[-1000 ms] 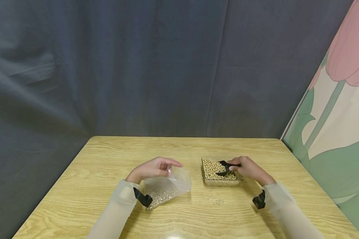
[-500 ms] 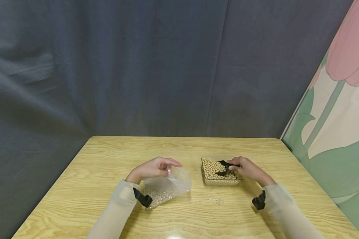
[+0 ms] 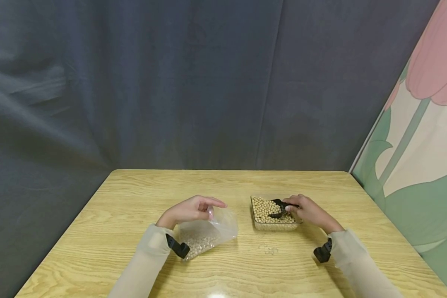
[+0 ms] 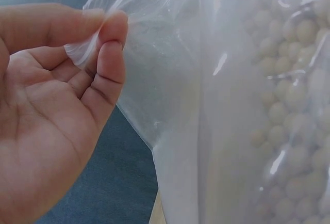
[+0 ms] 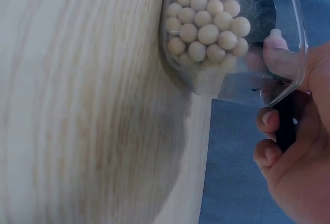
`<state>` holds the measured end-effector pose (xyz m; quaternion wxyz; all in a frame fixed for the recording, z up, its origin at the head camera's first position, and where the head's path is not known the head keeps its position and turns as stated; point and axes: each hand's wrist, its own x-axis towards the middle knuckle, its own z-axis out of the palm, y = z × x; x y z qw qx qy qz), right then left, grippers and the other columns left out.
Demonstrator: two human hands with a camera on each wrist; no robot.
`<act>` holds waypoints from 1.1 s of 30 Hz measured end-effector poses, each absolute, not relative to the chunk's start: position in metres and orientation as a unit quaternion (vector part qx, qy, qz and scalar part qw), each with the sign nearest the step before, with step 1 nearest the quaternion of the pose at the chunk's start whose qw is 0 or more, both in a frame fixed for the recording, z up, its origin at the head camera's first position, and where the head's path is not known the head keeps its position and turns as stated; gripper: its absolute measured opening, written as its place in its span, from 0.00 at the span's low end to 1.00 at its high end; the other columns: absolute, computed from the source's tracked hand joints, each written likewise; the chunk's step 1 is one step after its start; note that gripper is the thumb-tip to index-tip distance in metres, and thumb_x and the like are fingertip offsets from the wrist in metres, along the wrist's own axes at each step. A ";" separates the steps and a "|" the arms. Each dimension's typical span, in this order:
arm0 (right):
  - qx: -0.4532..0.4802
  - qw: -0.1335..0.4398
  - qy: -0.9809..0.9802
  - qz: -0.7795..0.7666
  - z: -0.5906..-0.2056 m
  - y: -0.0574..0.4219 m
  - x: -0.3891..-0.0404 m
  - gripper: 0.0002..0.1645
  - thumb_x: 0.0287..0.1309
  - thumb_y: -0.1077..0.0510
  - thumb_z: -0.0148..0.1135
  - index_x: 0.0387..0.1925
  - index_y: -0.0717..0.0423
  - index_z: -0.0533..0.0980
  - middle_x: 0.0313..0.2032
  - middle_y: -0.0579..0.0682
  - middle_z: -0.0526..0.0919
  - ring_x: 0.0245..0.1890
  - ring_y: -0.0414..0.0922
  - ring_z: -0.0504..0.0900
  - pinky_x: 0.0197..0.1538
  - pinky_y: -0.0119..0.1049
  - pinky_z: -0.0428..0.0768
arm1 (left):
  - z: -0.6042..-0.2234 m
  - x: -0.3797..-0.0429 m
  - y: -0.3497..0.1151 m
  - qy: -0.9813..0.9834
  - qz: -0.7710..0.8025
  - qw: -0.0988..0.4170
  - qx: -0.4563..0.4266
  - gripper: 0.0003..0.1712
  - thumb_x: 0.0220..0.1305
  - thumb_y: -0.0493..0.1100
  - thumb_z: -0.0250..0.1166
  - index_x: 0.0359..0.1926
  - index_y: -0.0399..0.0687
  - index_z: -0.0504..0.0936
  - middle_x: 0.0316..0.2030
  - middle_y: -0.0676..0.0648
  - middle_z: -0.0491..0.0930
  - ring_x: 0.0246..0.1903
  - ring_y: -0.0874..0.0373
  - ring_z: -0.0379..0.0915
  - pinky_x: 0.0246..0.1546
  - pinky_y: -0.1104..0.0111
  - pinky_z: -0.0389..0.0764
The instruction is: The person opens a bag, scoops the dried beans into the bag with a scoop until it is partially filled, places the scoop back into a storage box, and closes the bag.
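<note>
Left hand (image 3: 193, 209) pinches the bag (image 3: 223, 225) — right hand (image 3: 308, 210) grips the scoop (image 3: 282, 205) among beads (image 3: 263, 209) — best lifted level, against spills.

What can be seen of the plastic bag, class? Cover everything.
The bag is transparent, wrinkled and thin, apparently plastic film. Pale round pellets lie gathered toward its lower end, which rests on the wooden-looking table, left of the clear container. The left hand pinches the film near its edge.
</note>
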<state>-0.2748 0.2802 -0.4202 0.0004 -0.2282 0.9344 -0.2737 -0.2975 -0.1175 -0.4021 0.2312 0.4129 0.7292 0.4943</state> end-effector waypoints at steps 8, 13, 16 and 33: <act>-0.232 0.002 0.932 -0.279 -0.420 0.281 -0.275 0.22 0.66 0.62 0.53 0.58 0.70 0.72 0.55 0.67 0.77 0.56 0.65 0.72 0.55 0.58 0.73 | -0.402 -0.298 -0.119 0.726 0.497 0.234 0.413 0.26 0.63 0.28 0.57 0.64 0.31 0.69 0.34 0.31 0.78 0.30 0.57 0.73 0.32 0.65 0.74; -0.226 0.006 0.934 -0.277 -0.421 0.281 -0.276 0.23 0.67 0.61 0.53 0.59 0.69 0.72 0.55 0.66 0.77 0.55 0.64 0.73 0.54 0.57 0.73 | -0.402 -0.297 -0.121 0.727 0.496 0.234 0.413 0.26 0.64 0.28 0.56 0.64 0.31 0.70 0.34 0.31 0.78 0.31 0.55 0.73 0.32 0.65 0.75; -0.218 0.011 0.935 -0.278 -0.422 0.281 -0.276 0.23 0.67 0.60 0.53 0.59 0.69 0.72 0.54 0.66 0.77 0.54 0.63 0.74 0.54 0.56 0.74 | -0.402 -0.296 -0.122 0.727 0.495 0.232 0.415 0.26 0.64 0.28 0.56 0.64 0.31 0.70 0.34 0.31 0.78 0.31 0.55 0.73 0.32 0.65 0.74; -0.204 0.038 0.931 -0.299 -0.418 0.280 -0.275 0.24 0.68 0.59 0.52 0.61 0.68 0.71 0.57 0.68 0.73 0.56 0.63 0.72 0.54 0.56 0.74 | -0.402 -0.296 -0.125 0.724 0.497 0.239 0.414 0.26 0.64 0.27 0.56 0.64 0.30 0.69 0.41 0.24 0.75 0.30 0.57 0.71 0.30 0.66 0.72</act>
